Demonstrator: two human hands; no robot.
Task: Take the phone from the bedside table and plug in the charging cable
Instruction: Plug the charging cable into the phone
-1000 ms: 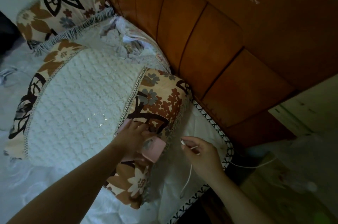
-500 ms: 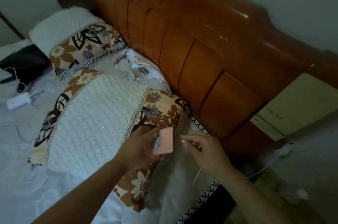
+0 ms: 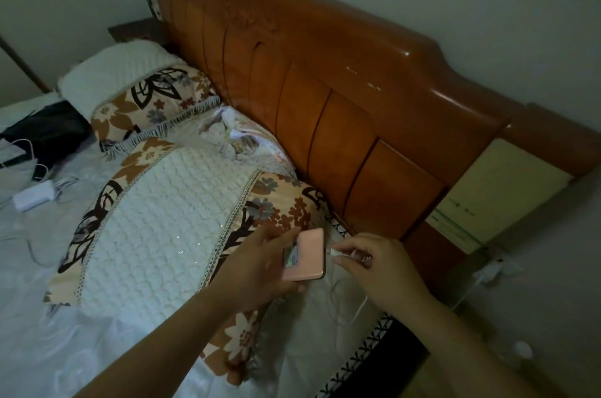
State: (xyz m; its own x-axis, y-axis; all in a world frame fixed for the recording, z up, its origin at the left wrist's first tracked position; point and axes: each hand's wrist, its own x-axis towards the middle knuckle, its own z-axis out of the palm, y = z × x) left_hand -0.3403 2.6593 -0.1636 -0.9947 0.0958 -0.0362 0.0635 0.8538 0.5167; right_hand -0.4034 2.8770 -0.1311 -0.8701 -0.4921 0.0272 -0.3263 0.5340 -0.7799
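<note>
A pink phone point(image 3: 307, 254), long axis near vertical at lower centre, is gripped by the left hand point(image 3: 260, 262). The charging cable point(image 3: 336, 252) plug is pinched by the right hand point(image 3: 377, 267), pointing left at the phone's edge; whether it is seated cannot be told.

The pink phone point(image 3: 307, 254) is held upright above the pillow's right end, with the white charging cable point(image 3: 338, 253) plug at its right edge, cord trailing down.
</note>
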